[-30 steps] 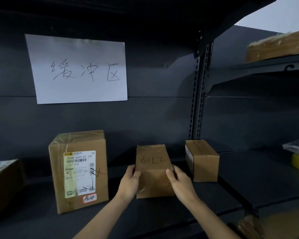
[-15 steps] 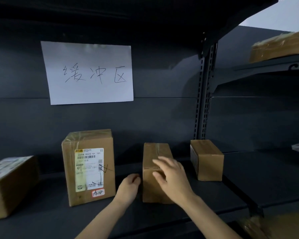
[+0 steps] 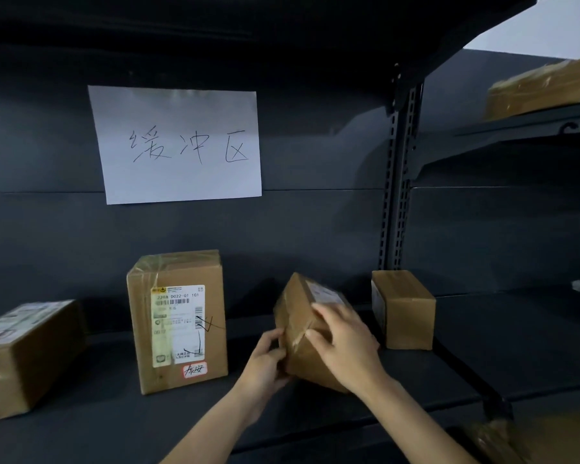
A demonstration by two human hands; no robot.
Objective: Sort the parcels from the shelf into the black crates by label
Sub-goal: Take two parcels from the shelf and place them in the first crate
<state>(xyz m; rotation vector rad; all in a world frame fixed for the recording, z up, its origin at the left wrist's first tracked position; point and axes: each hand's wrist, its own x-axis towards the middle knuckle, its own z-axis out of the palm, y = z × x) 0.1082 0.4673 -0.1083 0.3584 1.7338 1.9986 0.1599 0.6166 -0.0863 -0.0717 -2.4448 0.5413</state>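
Observation:
A small brown cardboard parcel (image 3: 298, 316) is tilted above the dark shelf (image 3: 114, 416), a white label showing on its upper face. My left hand (image 3: 265, 360) grips its lower left edge and my right hand (image 3: 345, 343) wraps over its right side. Left of it stands a taller taped parcel (image 3: 178, 319) with a printed label and a red-edged handwritten sticker. Another small parcel (image 3: 404, 309) stands to the right by the shelf post. A parcel (image 3: 24, 353) lies flat at the far left. No black crate is in view.
A white paper sign (image 3: 178, 144) with handwriting is fixed to the shelf's back panel. A slotted metal post (image 3: 399, 195) divides the bays. A wrapped package (image 3: 546, 85) sits on the upper right shelf. A blurred brown box (image 3: 543, 437) shows at the bottom right.
The small parcel stood upright on the shelf; both hands have now turned and lifted it, so it tilts with a label face up. The view has shifted slightly.

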